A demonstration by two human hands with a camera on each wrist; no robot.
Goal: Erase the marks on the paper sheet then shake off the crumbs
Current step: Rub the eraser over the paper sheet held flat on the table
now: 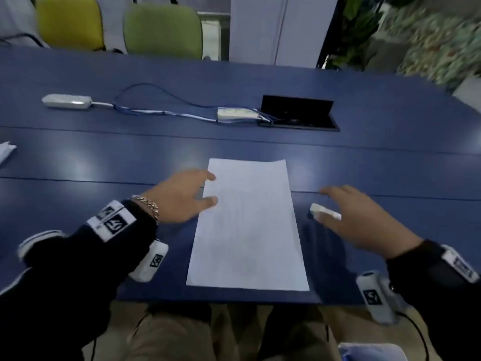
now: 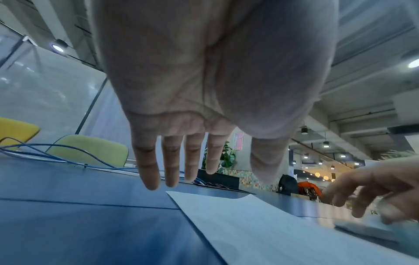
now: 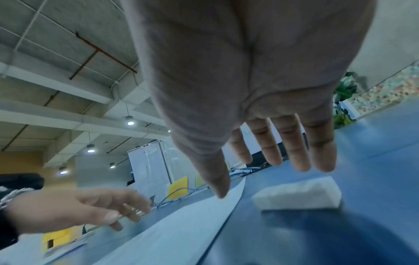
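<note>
A white paper sheet point(image 1: 247, 225) lies flat on the blue table point(image 1: 104, 157), close to its near edge; faint marks show on it. My left hand point(image 1: 182, 196) hovers open at the sheet's upper left edge point(image 2: 260, 224), fingers point(image 2: 172, 161) straight, thumb over the paper. A white eraser point(image 1: 325, 212) lies on the table just right of the sheet. My right hand point(image 1: 359, 214) is spread open just above the eraser point(image 3: 297, 195), fingers point(image 3: 292, 147) straight and not touching it.
Two white power strips point(image 1: 66, 101) point(image 1: 236, 114) with blue cables point(image 1: 156, 100) and an open black cable box point(image 1: 296, 113) lie across the far half of the table. A yellow chair point(image 1: 70, 22) and a green chair point(image 1: 164, 29) stand behind it. White paper point(image 1: 5, 152) pokes in at the left edge.
</note>
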